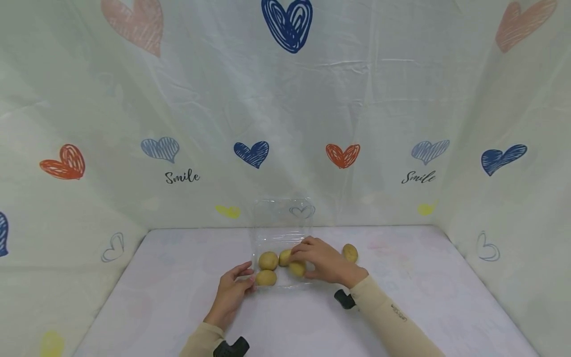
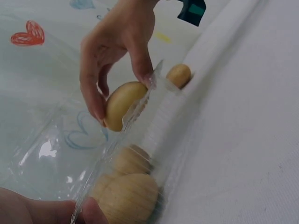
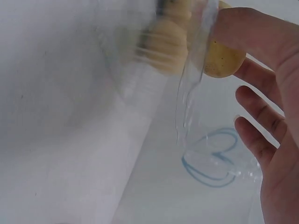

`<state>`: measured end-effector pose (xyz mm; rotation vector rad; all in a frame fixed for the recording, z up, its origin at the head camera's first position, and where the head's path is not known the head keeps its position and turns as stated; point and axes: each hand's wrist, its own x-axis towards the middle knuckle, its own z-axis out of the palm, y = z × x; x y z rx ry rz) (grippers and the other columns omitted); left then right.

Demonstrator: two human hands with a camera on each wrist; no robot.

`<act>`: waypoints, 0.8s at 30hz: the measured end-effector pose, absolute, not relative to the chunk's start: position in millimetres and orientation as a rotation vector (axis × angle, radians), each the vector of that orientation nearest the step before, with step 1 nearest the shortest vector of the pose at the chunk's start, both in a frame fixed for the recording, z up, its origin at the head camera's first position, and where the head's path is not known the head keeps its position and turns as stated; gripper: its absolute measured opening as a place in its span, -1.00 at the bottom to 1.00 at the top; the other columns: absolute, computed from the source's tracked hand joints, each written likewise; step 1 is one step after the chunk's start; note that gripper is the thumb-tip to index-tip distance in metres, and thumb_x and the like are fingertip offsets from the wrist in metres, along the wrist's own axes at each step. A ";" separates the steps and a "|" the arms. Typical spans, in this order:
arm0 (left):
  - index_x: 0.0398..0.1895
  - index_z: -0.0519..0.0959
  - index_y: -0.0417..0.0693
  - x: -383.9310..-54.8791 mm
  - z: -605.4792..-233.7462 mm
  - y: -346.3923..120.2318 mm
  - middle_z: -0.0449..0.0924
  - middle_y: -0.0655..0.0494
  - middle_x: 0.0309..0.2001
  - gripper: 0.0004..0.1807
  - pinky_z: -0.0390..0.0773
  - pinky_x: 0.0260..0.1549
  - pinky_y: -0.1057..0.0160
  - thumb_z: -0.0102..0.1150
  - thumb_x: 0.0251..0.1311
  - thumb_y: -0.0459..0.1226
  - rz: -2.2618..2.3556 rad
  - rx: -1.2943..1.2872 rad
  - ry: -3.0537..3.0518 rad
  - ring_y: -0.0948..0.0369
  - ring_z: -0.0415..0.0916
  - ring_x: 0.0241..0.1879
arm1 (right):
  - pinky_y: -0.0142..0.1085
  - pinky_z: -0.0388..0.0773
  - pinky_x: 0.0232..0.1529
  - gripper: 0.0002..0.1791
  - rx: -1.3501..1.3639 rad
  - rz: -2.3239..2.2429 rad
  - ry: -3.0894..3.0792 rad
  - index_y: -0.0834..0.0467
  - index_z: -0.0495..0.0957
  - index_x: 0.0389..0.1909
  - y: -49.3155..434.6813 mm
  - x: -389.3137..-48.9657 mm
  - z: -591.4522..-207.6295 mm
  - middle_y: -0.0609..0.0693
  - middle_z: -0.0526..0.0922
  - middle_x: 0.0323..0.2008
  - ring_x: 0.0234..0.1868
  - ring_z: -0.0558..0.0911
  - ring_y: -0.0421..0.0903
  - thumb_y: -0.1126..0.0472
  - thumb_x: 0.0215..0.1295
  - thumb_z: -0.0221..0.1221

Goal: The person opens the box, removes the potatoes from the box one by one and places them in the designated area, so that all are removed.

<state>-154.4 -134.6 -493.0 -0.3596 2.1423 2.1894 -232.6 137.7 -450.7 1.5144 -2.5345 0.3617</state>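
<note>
A clear plastic box (image 1: 285, 286) with its lid (image 1: 282, 213) raised stands on the table. Three potatoes (image 1: 268, 260) lie inside it, two along the left side and one farther right. My left hand (image 1: 233, 291) pinches the box's left wall; in the left wrist view the fingers (image 2: 49, 211) and thumb lie on either side of the rim. At the box's right side, my right hand (image 1: 323, 260) grips another potato (image 2: 122, 105) between thumb and fingers, at rim height. The right wrist view shows this potato (image 3: 224, 60) partly behind the thumb.
One more potato (image 1: 350, 253) lies on the white table (image 1: 178, 277), right of the box and behind my right wrist. Behind the table hangs a pale curtain (image 1: 374, 188) printed with hearts. A dark camera mount (image 1: 344, 299) sticks out at my right wrist.
</note>
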 end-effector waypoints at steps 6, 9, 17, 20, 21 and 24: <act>0.43 0.36 -0.53 -154.5 -492.2 -134.4 0.44 -0.30 0.14 -0.47 0.67 -0.29 0.33 0.12 0.41 -0.58 2.183 -0.359 2.149 0.19 0.55 -0.29 | -0.11 0.59 0.23 -0.39 1.478 0.423 -2.467 0.10 0.70 0.12 152.4 -231.7 -448.9 -0.02 0.70 0.13 0.19 0.56 0.02 0.28 -0.02 0.65; 0.43 0.36 -0.52 -154.5 -492.6 -134.5 0.44 -0.30 0.14 -0.47 0.67 -0.28 0.32 0.12 0.41 -0.58 2.178 -0.362 2.150 0.19 0.55 -0.28 | -0.11 0.60 0.22 -0.39 1.451 0.431 -2.467 0.10 0.69 0.13 158.7 -230.8 -448.1 -0.01 0.70 0.15 0.19 0.56 0.02 0.27 -0.01 0.65; 0.43 0.36 -0.52 -154.3 -492.9 -134.9 0.43 -0.32 0.16 -0.47 0.68 -0.26 0.30 0.11 0.42 -0.57 2.175 -0.367 2.148 0.18 0.55 -0.27 | -0.10 0.65 0.16 -0.40 1.356 0.436 -2.491 0.05 0.71 0.12 175.8 -228.1 -447.6 -0.06 0.69 0.14 0.19 0.57 -0.01 0.27 -0.01 0.65; 0.43 0.36 -0.51 -154.1 -493.1 -135.1 0.43 -0.32 0.16 -0.47 0.67 -0.26 0.30 0.11 0.42 -0.57 2.179 -0.362 2.144 0.17 0.55 -0.26 | -0.07 0.62 0.19 -0.40 1.318 0.446 -2.512 0.05 0.72 0.11 182.3 -228.3 -448.5 -0.06 0.70 0.12 0.17 0.57 0.00 0.29 -0.01 0.65; 0.43 0.36 -0.51 -154.0 -493.0 -135.1 0.43 -0.32 0.16 -0.47 0.67 -0.26 0.31 0.11 0.42 -0.57 2.181 -0.359 2.143 0.18 0.55 -0.26 | -0.06 0.62 0.20 -0.40 1.304 0.451 -2.522 0.06 0.72 0.11 184.5 -228.5 -449.1 -0.06 0.70 0.12 0.17 0.57 0.00 0.29 -0.02 0.65; 0.43 0.36 -0.52 -154.0 -492.9 -134.8 0.43 -0.32 0.16 -0.47 0.67 -0.26 0.31 0.11 0.42 -0.58 2.188 -0.353 2.138 0.18 0.54 -0.27 | -0.05 0.62 0.21 -0.40 1.254 0.466 -2.557 0.06 0.73 0.11 191.6 -229.1 -452.1 -0.07 0.70 0.12 0.19 0.57 0.00 0.28 -0.02 0.65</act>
